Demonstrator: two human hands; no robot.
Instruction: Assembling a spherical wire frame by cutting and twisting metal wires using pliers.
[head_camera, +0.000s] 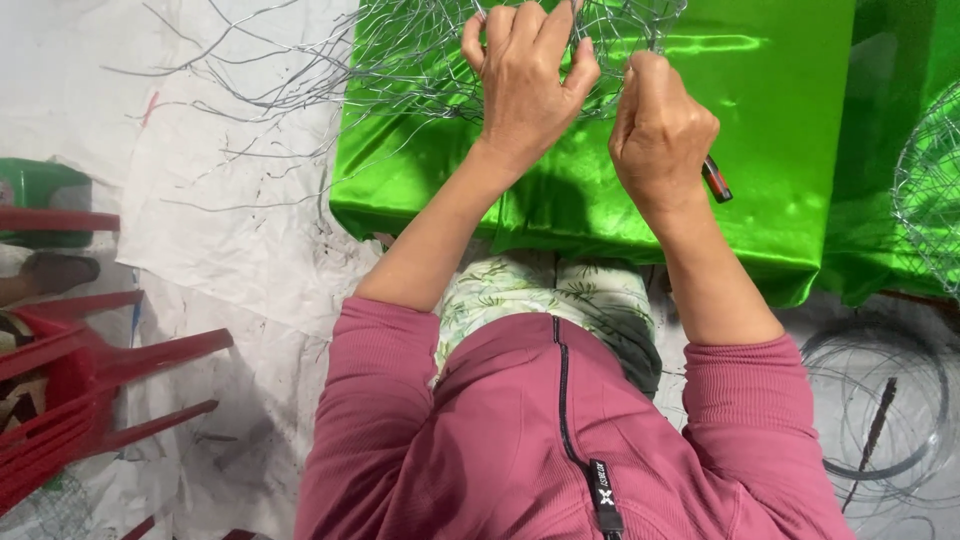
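Landmark = green satin-covered block (640, 190), top centre of view.

Wire mesh (420, 50) lies on the far-left part of the block's top, loose grey strands trailing off its left edge onto the white sheet (220, 200).

Left hand (525, 85): on the mesh at the far edge of the block, fingers curled and pinched through the wire openings, thumb pressed against the fingertips. Closed grip on the mesh strands.

Right hand (660, 135): just right of the left hand, above the block's middle, nearly touching it. Fist closed around a tool; only the red-and-black handle end (716, 180) sticks out below the palm. Tool's working end is hidden behind the hand, so cannot tell what it bites on. Fingertips sit against the mesh edge.

Both forearms come up from the near edge of the block, pink sleeves pushed up.

Second wire mesh piece (930, 190) rests on green cloth off the block's right side.

Coil of wire (880, 410) lies on the floor below the block's right corner.

Red plastic chair (80, 380) stands well left of the block, near the lower left.
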